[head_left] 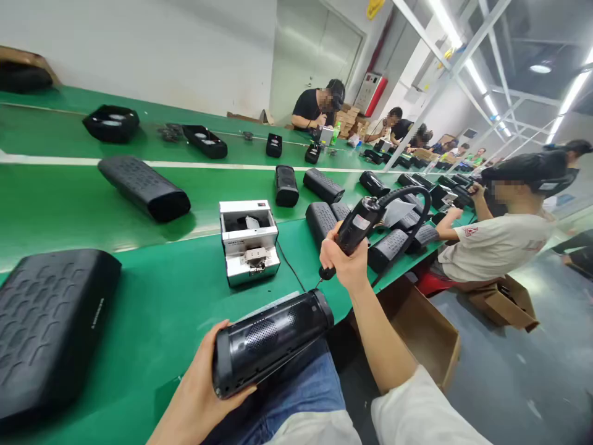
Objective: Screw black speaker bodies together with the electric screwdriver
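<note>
At lower centre, fingers of the left hand (204, 374) clasped a black casing (273, 337); right of centre, those of the right hand (346, 261) wrapped an electric screwdriver (357, 227); screw work seemed in hand, next needing careful alignment

Bright light falls from ceiling tubes (447, 25). Sheen covers the table (46, 198) toward its far edge; highlights glint on the held speaker (287, 346). Wide-angle distortion stretches the soft-edged left case (50, 327).

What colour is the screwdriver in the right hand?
The screwdriver is black with a pale label, in the head view.
</note>
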`<state>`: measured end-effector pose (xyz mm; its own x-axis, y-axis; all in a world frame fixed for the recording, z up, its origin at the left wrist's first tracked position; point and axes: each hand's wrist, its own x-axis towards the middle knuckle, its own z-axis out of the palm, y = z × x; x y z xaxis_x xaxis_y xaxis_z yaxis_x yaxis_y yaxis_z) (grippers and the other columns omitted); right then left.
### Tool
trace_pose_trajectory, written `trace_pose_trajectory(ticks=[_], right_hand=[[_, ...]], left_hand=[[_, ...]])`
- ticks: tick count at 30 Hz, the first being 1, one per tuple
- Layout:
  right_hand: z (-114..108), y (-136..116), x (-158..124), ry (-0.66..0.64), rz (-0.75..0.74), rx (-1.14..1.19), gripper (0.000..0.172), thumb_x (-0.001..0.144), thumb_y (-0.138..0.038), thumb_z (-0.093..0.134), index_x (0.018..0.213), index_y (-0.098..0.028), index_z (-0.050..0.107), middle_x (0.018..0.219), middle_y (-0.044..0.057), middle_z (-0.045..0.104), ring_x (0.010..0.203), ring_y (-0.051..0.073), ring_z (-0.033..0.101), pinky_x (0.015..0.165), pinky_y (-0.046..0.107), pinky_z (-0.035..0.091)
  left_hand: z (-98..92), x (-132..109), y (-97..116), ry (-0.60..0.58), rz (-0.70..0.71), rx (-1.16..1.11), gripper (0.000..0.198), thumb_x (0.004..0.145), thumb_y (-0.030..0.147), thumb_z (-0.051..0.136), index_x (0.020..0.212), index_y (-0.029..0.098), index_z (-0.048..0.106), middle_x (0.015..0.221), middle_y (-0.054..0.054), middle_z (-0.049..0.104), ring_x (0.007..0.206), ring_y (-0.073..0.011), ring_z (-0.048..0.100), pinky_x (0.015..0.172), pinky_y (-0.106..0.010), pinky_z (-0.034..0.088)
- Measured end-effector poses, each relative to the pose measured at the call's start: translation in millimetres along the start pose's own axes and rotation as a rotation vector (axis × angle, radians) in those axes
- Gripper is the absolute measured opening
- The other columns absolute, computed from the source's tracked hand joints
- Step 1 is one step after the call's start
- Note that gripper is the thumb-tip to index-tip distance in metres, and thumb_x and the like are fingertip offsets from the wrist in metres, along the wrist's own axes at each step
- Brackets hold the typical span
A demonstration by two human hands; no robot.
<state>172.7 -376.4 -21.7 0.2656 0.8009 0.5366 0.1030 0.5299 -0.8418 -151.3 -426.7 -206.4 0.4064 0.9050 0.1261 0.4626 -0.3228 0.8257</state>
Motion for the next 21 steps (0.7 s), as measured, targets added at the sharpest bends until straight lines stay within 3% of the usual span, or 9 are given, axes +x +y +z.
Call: trace_pose_trajectory(ticks=[4,8,11,14,16,18,21], right_hand=[[-2,-5,-4,0.006,-0.007,0.01,0.034,0.096,-0.039,0.083,0.09,-0.025,0.053,0.058,-0.01,0.053,0.038,0.01,0.048,0.041,0.024,0.046],[4,-32,2,-0.066,-0.015,0.037,0.033,0.088,-0.036,0.093,0.102,-0.026,0.064,0.059,-0.01,0.057,0.038,0.011,0.051,0.04,0.025,0.049],[22,-60,20,-0.076,-0.158,0.112,0.039,0.087,-0.042,0.096,0.111,-0.029,0.069,0.059,-0.011,0.053,0.037,0.011,0.046,0.037,0.024,0.043],[58,-71,38,-0.002,-0.356,0.206,0.031,0.089,-0.033,0.094,0.104,-0.028,0.067,0.059,-0.011,0.05,0.038,0.01,0.045,0.036,0.024,0.04],[84,-59,49,0.036,-0.44,0.23,0.029,0.094,-0.033,0.091,0.099,-0.028,0.063,0.059,-0.012,0.048,0.037,0.01,0.046,0.037,0.024,0.04],[107,-36,58,0.036,-0.464,0.187,0.033,0.098,-0.045,0.087,0.099,-0.029,0.058,0.058,-0.013,0.045,0.037,0.01,0.047,0.039,0.025,0.044],[126,2,67,0.042,-0.433,0.046,0.04,0.103,-0.061,0.077,0.107,-0.03,0.053,0.063,-0.012,0.047,0.041,0.01,0.05,0.047,0.028,0.053]], left_hand=[[-2.5,2,6,-0.021,0.024,0.011,0.096,0.085,0.046,0.085,0.164,0.029,0.034,0.153,-0.016,0.064,0.132,-0.0399,0.075,0.113,-0.058,0.063],[-6.0,1,13,-0.06,0.082,-0.009,0.106,0.083,0.046,0.09,0.167,0.028,0.028,0.165,-0.02,0.053,0.149,-0.0428,0.063,0.125,-0.062,0.054],[-7.4,0,16,-0.075,0.087,-0.026,0.112,0.083,0.043,0.093,0.169,0.028,0.023,0.169,-0.022,0.048,0.154,-0.0434,0.058,0.126,-0.062,0.052],[-7.7,0,19,-0.074,0.093,-0.032,0.115,0.083,0.041,0.094,0.171,0.029,0.021,0.168,-0.023,0.049,0.154,-0.0439,0.058,0.126,-0.063,0.053],[-7.9,-1,20,-0.073,0.098,-0.028,0.116,0.082,0.041,0.095,0.171,0.029,0.021,0.168,-0.022,0.05,0.155,-0.0445,0.058,0.126,-0.063,0.052],[-8.2,-1,21,-0.072,0.098,-0.024,0.118,0.08,0.04,0.097,0.171,0.03,0.021,0.168,-0.022,0.05,0.155,-0.045,0.057,0.126,-0.064,0.052],[-8.9,0,22,-0.074,0.096,-0.028,0.12,0.08,0.039,0.097,0.171,0.031,0.02,0.167,-0.021,0.05,0.155,-0.0445,0.058,0.125,-0.063,0.053]])
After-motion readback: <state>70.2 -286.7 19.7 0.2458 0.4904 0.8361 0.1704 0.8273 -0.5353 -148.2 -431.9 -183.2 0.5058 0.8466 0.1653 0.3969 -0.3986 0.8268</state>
